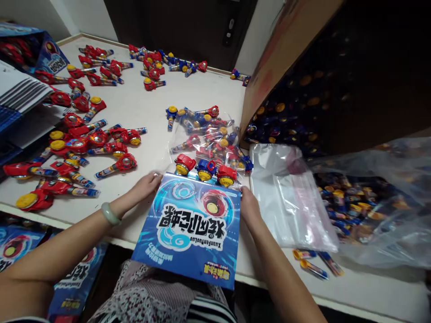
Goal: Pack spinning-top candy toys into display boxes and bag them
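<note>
In front of me a blue printed display box (198, 224) leans toward my lap, its lettering upside down. Along its far edge sit three spinning-top toys, two red ones and a blue one (206, 169) between them. Beyond them, a clear plastic bag (202, 121) lies over several red and blue toys. My left hand (150, 185) is closed at the box's far left corner, pinching what looks like the bag's edge. At the far right corner my right hand (249, 207) is closed too; its grip is partly hidden, on the box side or the bag.
Several red toys (97, 139) are spread over the left of the table. Flat clear bags (286, 197) lie on the right, beside a big carton (269, 58) of toys and a plastic sack (370, 202) of small tubes. Folded boxes (20, 89) are stacked at left.
</note>
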`<action>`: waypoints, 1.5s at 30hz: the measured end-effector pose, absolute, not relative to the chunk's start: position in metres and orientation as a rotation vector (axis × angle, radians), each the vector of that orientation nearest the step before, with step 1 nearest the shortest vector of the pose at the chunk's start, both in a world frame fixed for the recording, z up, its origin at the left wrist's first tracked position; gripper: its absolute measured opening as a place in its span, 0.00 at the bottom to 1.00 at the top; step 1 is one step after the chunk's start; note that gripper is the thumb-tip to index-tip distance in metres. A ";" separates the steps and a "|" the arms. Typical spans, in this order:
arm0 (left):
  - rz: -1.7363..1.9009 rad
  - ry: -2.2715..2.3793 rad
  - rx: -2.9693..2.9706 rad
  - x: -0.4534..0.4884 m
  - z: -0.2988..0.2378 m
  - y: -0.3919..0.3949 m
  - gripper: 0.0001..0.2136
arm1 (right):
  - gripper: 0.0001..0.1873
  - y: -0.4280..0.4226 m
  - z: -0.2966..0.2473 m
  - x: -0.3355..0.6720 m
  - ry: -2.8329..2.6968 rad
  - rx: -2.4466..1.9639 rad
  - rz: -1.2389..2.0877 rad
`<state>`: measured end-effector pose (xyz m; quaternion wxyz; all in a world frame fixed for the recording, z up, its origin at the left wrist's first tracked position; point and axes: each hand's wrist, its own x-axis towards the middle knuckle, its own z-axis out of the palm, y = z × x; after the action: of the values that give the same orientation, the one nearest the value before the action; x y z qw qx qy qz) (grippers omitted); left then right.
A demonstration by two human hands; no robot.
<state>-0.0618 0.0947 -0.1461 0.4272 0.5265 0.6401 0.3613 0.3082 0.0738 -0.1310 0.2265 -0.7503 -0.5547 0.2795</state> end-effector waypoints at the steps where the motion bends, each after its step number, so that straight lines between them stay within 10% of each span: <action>1: 0.913 1.685 1.503 -0.064 -0.142 0.101 0.11 | 0.17 0.074 -0.127 0.308 -1.597 -2.081 0.610; 5: 0.779 1.639 2.081 -0.058 -0.130 0.141 0.14 | 0.23 0.097 -0.112 0.302 -2.010 -1.970 0.316; 10: 0.652 1.631 1.954 -0.044 -0.129 0.184 0.02 | 0.01 0.124 -0.117 0.305 -1.586 -1.808 0.811; 21: 1.185 1.370 1.282 -0.036 -0.109 0.189 0.08 | 0.26 0.114 -0.132 0.309 -1.081 -1.554 1.131; 27: 1.093 1.344 1.495 -0.043 -0.110 0.179 0.23 | 0.25 0.125 -0.110 0.312 -1.009 -1.467 1.131; 45: 0.860 1.491 2.353 -0.056 -0.153 0.150 0.06 | 0.16 0.114 -0.107 0.294 -1.156 -1.369 0.818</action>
<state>-0.0555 0.1501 -0.1532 0.1129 0.8020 0.5080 0.2932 0.2938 0.1141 -0.1068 0.5528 -0.5792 -0.4891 0.3461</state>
